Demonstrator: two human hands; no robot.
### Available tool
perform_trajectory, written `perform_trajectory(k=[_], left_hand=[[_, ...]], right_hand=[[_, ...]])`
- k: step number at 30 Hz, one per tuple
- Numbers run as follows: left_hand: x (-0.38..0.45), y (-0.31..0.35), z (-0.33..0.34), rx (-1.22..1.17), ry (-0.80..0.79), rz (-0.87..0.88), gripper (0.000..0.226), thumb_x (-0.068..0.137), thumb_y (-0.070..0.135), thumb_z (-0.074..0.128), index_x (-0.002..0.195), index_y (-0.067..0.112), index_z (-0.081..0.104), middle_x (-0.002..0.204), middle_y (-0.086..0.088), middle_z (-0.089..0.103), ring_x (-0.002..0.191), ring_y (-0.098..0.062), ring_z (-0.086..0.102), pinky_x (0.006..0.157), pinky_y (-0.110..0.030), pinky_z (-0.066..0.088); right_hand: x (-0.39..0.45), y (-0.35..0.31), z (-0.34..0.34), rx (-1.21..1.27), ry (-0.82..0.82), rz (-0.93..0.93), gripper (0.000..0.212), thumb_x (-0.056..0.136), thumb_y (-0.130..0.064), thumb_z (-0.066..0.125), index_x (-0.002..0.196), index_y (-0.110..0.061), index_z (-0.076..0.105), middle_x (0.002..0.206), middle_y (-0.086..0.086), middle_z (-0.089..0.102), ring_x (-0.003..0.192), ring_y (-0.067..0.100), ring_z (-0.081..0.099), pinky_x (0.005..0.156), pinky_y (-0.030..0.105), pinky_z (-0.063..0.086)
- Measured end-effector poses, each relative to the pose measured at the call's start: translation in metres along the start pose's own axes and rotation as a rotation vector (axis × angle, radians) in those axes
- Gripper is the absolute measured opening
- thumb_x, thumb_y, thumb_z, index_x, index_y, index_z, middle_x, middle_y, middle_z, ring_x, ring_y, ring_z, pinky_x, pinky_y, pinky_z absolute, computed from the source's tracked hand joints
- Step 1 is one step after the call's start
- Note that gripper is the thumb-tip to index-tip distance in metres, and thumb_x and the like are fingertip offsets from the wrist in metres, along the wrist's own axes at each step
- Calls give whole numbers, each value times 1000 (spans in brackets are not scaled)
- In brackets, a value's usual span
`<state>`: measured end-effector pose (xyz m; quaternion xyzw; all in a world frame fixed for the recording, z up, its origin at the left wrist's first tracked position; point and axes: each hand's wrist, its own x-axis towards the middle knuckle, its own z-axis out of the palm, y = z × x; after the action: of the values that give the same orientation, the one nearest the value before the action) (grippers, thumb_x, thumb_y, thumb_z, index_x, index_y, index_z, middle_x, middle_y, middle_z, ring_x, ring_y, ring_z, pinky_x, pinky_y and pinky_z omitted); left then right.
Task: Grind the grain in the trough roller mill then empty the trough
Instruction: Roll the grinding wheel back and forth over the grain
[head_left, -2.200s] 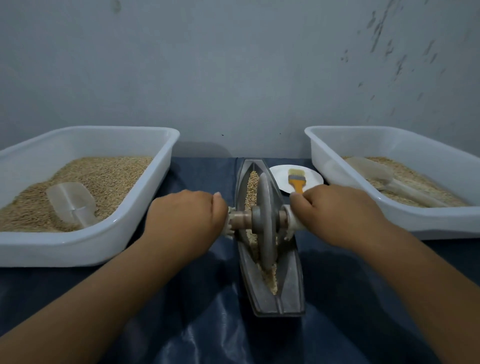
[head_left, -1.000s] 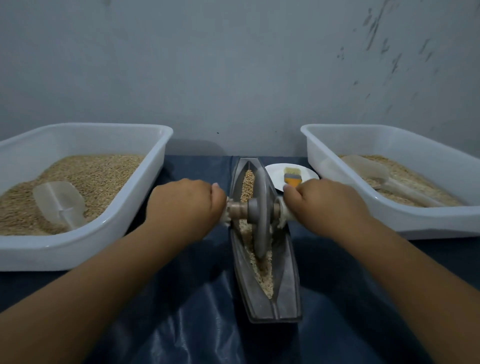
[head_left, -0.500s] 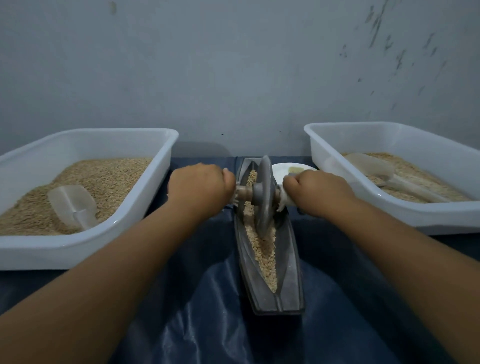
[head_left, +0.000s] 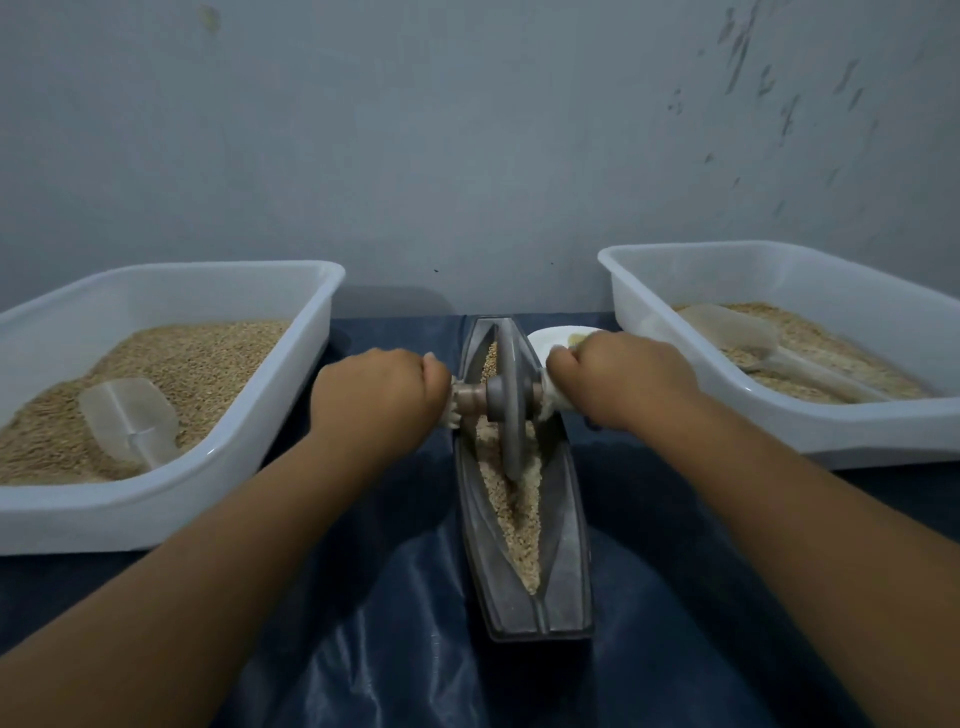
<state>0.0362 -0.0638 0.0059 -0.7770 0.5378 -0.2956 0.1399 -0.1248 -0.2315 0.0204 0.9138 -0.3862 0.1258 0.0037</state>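
Behind a dark blue plastic sheet (head_left: 395, 613) covering the work surface rose a plain grey wall (head_left: 415, 130). At nine o'clock sat a white rectangular plastic tub (head_left: 291, 431) of tan grain with a translucent scoop (head_left: 127, 421) lying in it. The left hand (head_left: 382, 397) had its fingers curled tightly round the left end of the wooden axle handle (head_left: 470, 400). At the centre, the long grey boat-shaped metal trough (head_left: 566, 545) ran from six to twelve o'clock, holding pale grain (head_left: 511, 514) along its groove. The grey metal roller disc (head_left: 511, 400) stood upright in the far half of that groove. The right hand (head_left: 621, 382) likewise gripped the axle's right end. Just behind it, a small white plate (head_left: 545, 340) showed in part. At three o'clock stood a second white plastic tub (head_left: 831, 431) of grain with another translucent scoop (head_left: 748, 338).
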Motion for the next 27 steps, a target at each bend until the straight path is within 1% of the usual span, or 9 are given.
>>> perform_trajectory(k=[3, 6, 11, 14, 17, 20, 23, 25, 27], left_hand=[[28, -7, 8, -34, -6, -47, 29, 88, 14, 52, 113, 5, 42, 91, -11, 57, 72, -30, 55, 58, -35, 46], [44, -11, 9, -70, -15, -67, 18, 84, 9, 55, 100, 7, 47, 84, -9, 54, 67, -28, 48, 56, -34, 42], [27, -6, 3, -107, -50, -36, 22, 85, 13, 57, 104, 9, 45, 87, -10, 54, 75, -30, 57, 64, -38, 52], [-3, -1, -5, -125, -49, 32, 33, 87, 18, 56, 112, 10, 36, 86, -7, 48, 75, -28, 56, 65, -37, 53], [-30, 4, -13, -108, -33, 85, 23, 92, 19, 33, 114, 11, 31, 77, -2, 40, 67, -25, 49, 54, -31, 39], [-38, 9, -23, -263, -30, -87, 45, 84, 30, 3, 85, 17, 45, 64, 3, 31, 60, -22, 40, 52, -30, 30], [-20, 12, -20, -416, -17, -337, 44, 93, 44, 13, 62, 20, 33, 58, 4, 34, 61, -21, 41, 59, -33, 33], [-3, 9, -10, -421, -9, -356, 42, 95, 43, 20, 66, 20, 39, 60, 3, 37, 66, -24, 49, 61, -35, 35], [13, 3, -2, -340, 34, -258, 29, 96, 33, 30, 84, 14, 50, 70, -1, 47, 74, -29, 57, 61, -36, 40]], right_hand=[[26, -4, 3, 23, 77, 13, 42, 92, -40, 26, 65, -17, 50, 66, 4, 49, 58, 18, 43, 51, 30, 25], [41, -5, 0, 13, 10, 4, 36, 93, -33, 28, 68, -15, 47, 69, 6, 48, 60, 19, 42, 52, 30, 25], [26, -8, -10, -42, -149, -29, 30, 82, -34, 19, 69, -19, 42, 75, 6, 47, 65, 18, 42, 55, 30, 25], [-9, -9, -15, -80, -122, -89, 36, 92, -36, 24, 67, -21, 44, 70, 3, 50, 66, 20, 45, 60, 32, 31], [-43, -5, -20, -63, -31, -121, 42, 94, -41, 18, 67, -20, 43, 67, -2, 46, 61, 17, 43, 54, 30, 29], [-52, -1, -20, 71, -17, -147, 19, 92, -24, 27, 80, -12, 35, 67, 0, 40, 58, 17, 40, 46, 27, 24], [-43, -4, -11, 66, 31, -86, 27, 95, -30, 34, 76, -12, 40, 66, 1, 43, 57, 17, 41, 49, 27, 28], [-28, -8, -3, 23, 148, -60, 43, 95, -39, 26, 61, -20, 44, 59, -2, 43, 56, 17, 42, 55, 30, 33], [-11, -9, 5, 56, 210, -27, 45, 95, -37, 26, 55, -23, 43, 57, -2, 43, 57, 20, 44, 57, 31, 34]])
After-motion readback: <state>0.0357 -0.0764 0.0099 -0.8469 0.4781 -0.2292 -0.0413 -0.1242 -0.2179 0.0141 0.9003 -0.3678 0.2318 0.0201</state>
